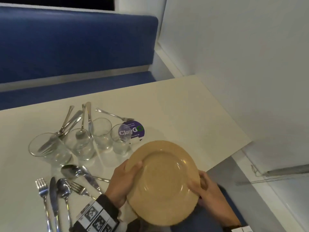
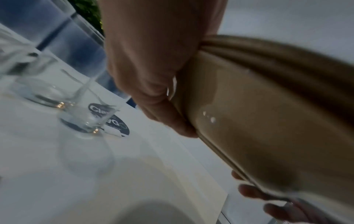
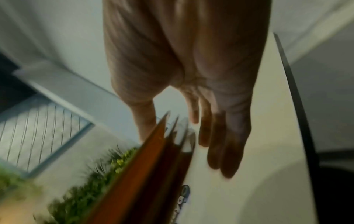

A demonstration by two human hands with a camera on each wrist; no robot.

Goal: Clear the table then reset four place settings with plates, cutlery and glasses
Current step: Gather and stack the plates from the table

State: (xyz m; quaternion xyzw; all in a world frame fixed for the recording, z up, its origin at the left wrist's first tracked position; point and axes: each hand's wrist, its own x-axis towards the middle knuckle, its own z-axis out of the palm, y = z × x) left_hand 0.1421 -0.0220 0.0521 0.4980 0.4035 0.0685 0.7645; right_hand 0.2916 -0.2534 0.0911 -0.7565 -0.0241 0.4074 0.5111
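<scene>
Both hands, left hand (image 1: 124, 182) and right hand (image 1: 204, 187), grasping opposite rims of the stacked tan plates (image 1: 163, 181) above the worktop (image 1: 184, 106) edge; tilted, the stack might slide apart

Lighting even and soft in the head view; both wrist views dim and smeared.
Glare spots sit on the plate (image 1: 164, 181); glasses (image 1: 102, 133) cast faint shadows; straight edges bow near the frame borders.
</scene>
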